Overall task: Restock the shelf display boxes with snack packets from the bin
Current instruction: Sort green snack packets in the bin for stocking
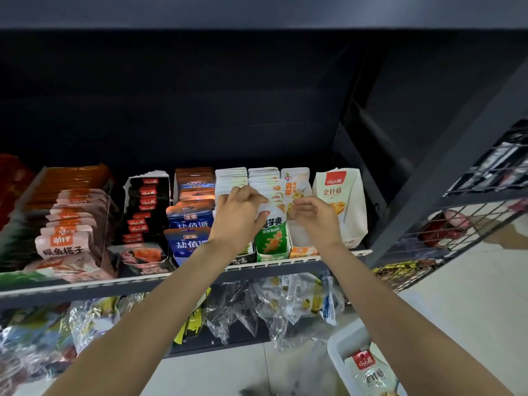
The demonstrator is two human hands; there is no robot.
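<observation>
1. A dark grey metal shelf (200,277) runs across the view, carrying a row of cardboard display boxes packed with upright snack packets.
2. At its left end stands a wide box of pink and orange packets (67,224); next to it a black box of black packets with red labels (145,207); then a box of blue and orange packets (191,221).
3. Right of centre stand narrow white boxes of white packets (231,177), among them a green and white display box (271,238). A white carton with a red logo and yellow print (340,207) stands at the right end.
4. Below the shelf hang clear plastic bags of loose snacks (285,304).
5. A white plastic bin (343,350) sits at the lower right on the floor, with a red-labelled snack packet (368,370) inside.
6. The left hand (237,215) reaches over the white packets, its fingers curled round the top of one above the green and white box.
7. The right hand (314,215) pinches a white and yellow snack packet (294,190) standing upright in the neighbouring box, just beside the left hand.
</observation>
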